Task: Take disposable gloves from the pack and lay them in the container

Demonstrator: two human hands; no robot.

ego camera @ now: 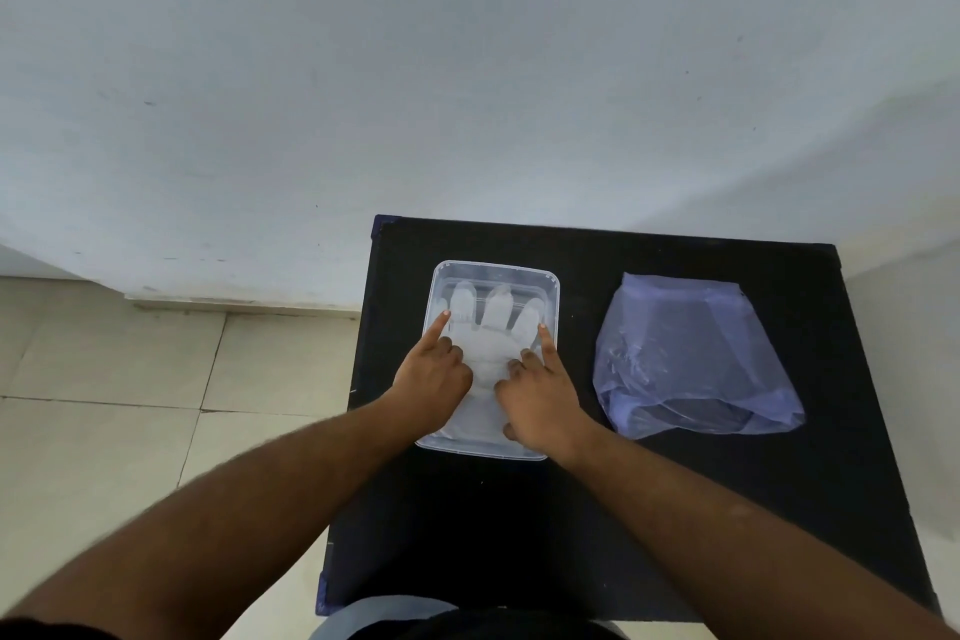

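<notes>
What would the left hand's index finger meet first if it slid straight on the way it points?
Probably the container's far wall, as the left hand points over the glove toward it; depth is unclear.

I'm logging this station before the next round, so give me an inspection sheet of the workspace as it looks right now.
Surface: black table top, bare apart from the two items below.
Job's things: clear plastic container holds a translucent glove laid flat, fingers pointing away from the person; bluish plastic pack lies to its right, apart from it.
Clutter: nothing seen.
Grippers: left hand and right hand both press on the glove inside the container, index fingers extended, gripping nothing.
Cables: nothing seen.
Surroundings: pale wall behind the table; tiled floor to the left.
</notes>
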